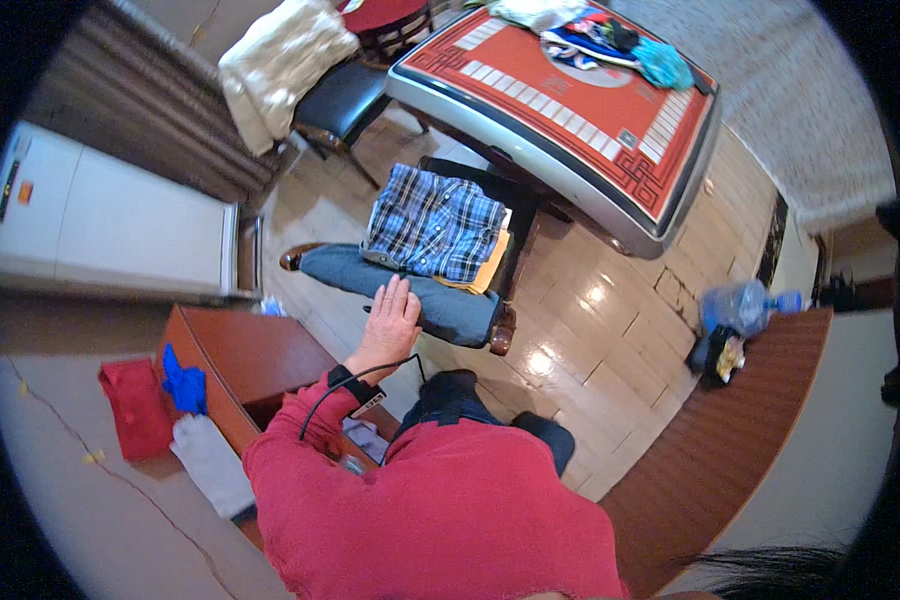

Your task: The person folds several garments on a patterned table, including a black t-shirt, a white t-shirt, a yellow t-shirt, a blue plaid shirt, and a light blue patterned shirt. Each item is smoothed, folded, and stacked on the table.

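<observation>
My left hand (391,324) is held out flat, fingers close together, at the near edge of folded blue-grey trousers (450,307); whether it presses on them or hovers just above, I cannot tell. The trousers lie along the near side of a dark chair. Behind them on the chair sits a folded blue plaid shirt (439,221), on top of a yellow folded cloth (496,262) that shows at its right edge. A wrist strap with a black cable is around my left wrist. My right hand is out of view.
Beyond the chair stands a mahjong table (532,142) with tiles and a heap of clothes (607,41). A black-seated chair (345,101) holds a cream garment (285,67). To the left are a reddish-brown cabinet (255,352) and folded cloths; a large water bottle (739,307) is at right.
</observation>
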The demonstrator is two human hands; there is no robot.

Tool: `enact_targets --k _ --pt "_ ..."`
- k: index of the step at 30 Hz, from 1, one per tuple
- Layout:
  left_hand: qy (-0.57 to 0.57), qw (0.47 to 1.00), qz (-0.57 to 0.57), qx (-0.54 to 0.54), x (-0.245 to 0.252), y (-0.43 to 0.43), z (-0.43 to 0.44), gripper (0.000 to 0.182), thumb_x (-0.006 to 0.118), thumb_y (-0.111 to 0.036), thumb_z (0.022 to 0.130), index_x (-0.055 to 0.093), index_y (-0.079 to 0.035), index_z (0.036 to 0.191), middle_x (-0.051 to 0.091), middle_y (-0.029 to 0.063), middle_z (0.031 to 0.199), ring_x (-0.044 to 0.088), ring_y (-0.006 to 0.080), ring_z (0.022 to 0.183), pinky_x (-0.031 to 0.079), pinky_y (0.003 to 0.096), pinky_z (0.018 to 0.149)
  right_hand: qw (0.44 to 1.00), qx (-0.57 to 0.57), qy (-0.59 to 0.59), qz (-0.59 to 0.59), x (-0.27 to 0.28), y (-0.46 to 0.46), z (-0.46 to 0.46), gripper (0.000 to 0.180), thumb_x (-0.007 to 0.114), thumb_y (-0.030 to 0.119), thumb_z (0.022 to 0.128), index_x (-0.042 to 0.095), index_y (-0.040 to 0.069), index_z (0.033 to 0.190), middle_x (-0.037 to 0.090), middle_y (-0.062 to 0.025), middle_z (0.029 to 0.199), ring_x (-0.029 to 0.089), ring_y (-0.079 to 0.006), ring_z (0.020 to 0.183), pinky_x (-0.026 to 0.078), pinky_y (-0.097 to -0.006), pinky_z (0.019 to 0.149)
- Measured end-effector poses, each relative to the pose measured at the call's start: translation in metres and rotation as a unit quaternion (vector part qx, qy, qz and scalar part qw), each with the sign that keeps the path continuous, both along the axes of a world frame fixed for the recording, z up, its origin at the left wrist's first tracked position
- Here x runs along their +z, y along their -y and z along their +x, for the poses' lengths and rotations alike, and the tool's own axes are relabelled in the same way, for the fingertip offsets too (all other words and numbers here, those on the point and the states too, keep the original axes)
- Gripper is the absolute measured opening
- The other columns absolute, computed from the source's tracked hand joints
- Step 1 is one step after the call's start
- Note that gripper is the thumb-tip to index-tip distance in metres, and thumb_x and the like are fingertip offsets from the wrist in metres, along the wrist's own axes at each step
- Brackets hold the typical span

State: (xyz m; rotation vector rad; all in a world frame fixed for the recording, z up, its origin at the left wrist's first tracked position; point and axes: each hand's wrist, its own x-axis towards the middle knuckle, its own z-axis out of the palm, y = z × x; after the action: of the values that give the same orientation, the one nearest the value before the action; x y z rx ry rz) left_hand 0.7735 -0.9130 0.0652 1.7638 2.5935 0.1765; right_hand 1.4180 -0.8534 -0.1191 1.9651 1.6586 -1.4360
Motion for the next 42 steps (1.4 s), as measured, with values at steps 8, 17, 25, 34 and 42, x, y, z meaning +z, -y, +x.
enact_targets --k 8,17,25,34,42 --pt "-0.015 0.97 0.059 0.235 0.011 -0.025 0.104 0.074 0.081 -0.024 0.078 0.047 0.003 0.138 0.033 0.0274 0.157 0.024 0.0454 0.151 0.017 0.0623 0.122 0.995 0.093 -0.021 -0.027 -0.02 -0.183 0.068 0.029 0.063 0.031 0.098 0.066 0.003 0.099 0.073 -0.0113 0.083 0.071 -0.0224 0.069 0.056 -0.0353 0.059" --pt "0.194 0.964 0.066 0.167 0.011 -0.108 0.315 0.043 0.076 -0.023 0.083 0.06 -0.002 0.117 0.059 0.0182 0.132 0.052 0.0362 0.13 0.036 0.0567 0.113 0.951 0.28 -0.036 0.127 -0.033 -0.491 0.023 0.035 0.061 0.025 0.093 0.07 -0.003 0.074 0.069 -0.014 0.064 0.069 -0.0216 0.058 0.054 -0.0367 0.055" --pt "0.312 0.929 0.015 0.197 -0.04 -0.219 0.314 0.03 0.072 -0.025 0.088 0.059 -0.003 0.105 0.065 0.0184 0.102 0.062 0.0401 0.1 0.047 0.0491 0.09 0.914 0.315 -0.206 0.155 0.011 -0.627 -0.135 0.031 0.065 0.026 0.098 0.069 -0.004 0.104 0.073 -0.0169 0.086 0.072 -0.0215 0.074 0.057 -0.035 0.07" --pt "0.311 0.923 0.159 0.16 -0.073 -0.519 0.214 0.08 0.08 -0.021 0.082 0.039 0.002 0.147 0.041 0.0273 0.15 0.037 0.0461 0.142 0.034 0.0503 0.118 0.888 0.441 0.02 0.133 0.041 -0.67 -0.027 0.038 0.068 0.038 0.093 0.068 0.0 0.093 0.071 -0.022 0.084 0.073 -0.0357 0.079 0.056 -0.0447 0.07" --pt "0.28 0.891 -0.018 0.356 -0.105 -0.682 0.156 0.128 0.084 -0.057 0.074 0.009 -0.001 0.162 0.001 0.0396 0.164 -0.004 0.0562 0.153 0.004 0.0683 0.12 0.869 0.484 -0.088 0.05 0.039 -0.778 -0.081 0.031 0.068 0.03 0.095 0.071 0.001 0.101 0.071 -0.0246 0.092 0.071 -0.0412 0.088 0.055 -0.0457 0.076"
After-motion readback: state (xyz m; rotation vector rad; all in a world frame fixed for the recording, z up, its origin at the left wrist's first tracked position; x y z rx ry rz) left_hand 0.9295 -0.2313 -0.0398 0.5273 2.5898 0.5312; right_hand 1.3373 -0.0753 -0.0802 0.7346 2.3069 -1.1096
